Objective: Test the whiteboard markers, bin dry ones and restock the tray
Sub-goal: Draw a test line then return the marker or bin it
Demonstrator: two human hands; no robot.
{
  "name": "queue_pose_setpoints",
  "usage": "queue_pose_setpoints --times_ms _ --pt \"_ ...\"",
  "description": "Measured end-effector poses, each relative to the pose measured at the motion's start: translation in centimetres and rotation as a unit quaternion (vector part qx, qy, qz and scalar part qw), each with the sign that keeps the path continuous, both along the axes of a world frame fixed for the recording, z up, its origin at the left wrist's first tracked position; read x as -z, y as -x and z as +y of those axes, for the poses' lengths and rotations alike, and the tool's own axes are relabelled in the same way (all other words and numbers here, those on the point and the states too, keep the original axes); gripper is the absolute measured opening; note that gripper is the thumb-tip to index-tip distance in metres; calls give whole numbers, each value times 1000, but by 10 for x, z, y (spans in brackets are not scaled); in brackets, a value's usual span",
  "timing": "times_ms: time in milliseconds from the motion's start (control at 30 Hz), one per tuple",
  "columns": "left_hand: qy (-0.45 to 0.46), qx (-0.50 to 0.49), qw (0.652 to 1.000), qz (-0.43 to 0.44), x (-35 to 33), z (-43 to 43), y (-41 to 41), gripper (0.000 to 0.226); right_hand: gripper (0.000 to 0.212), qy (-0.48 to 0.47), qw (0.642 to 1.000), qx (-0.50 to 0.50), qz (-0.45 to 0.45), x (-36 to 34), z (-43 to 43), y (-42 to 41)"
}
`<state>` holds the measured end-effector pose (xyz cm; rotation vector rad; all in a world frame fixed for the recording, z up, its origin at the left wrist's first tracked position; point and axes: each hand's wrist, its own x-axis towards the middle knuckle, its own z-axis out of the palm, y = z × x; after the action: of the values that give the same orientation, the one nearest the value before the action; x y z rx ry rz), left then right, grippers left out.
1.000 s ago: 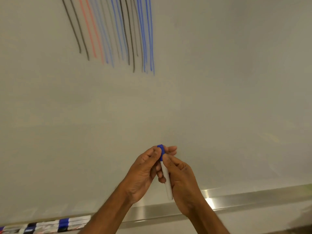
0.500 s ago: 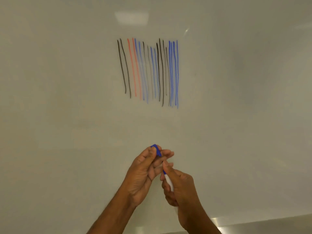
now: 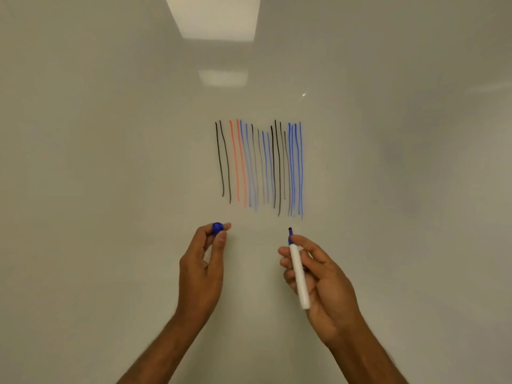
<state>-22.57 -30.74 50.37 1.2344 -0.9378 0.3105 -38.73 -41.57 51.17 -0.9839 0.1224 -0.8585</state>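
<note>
Now we hold the uncapped blue marker [image 3: 298,275] in our right hand [image 3: 324,284], fingers [image 3: 285,253] curled round its white barrel, dark tip pointing up in front of the whiteboard [image 3: 110,162]. Apart to the left, our left hand [image 3: 202,270] pinches the blue cap [image 3: 217,228] between thumb and fingertips. Above both run black, red and blue test lines [image 3: 260,164], the marker tip below their right end.

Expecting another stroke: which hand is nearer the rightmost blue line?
Right. The right hand, holding the marker, is below the line; the left hand, holding the cap, is farther left.
</note>
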Motion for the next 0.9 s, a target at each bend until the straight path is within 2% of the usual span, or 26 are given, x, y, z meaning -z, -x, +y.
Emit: queue_pose_setpoints --times_ms 67,100,167,233,367,467,600,900 --pt "0 -30 999 -25 -5 -2 -14 36 30 -60 996 -32 -56 -9 -10 -2" --pt "-5 -46 998 -35 -7 -3 -21 41 30 -55 996 -28 -68 -13 -13 -3" --pt "-11 -73 996 -54 -12 -5 -33 48 27 -2 998 17 -65 -19 -18 -5" --pt "-13 -93 992 -80 -17 -9 -42 52 24 72 991 103 -40 -25 -21 -8" --pt "11 -125 984 -128 -29 -15 -56 50 42 193 944 266 -4 -39 -25 -16" --pt "31 -138 978 -152 -42 -21 -64 49 35 243 909 337 -25 -55 -29 -20" --pt "38 -158 969 -188 -57 -32 -80 49 22 273 883 378 -53 -74 -42 -26" --pt "57 -196 946 -251 -61 -52 -104 41 25 342 833 431 -67 -109 -72 -44"
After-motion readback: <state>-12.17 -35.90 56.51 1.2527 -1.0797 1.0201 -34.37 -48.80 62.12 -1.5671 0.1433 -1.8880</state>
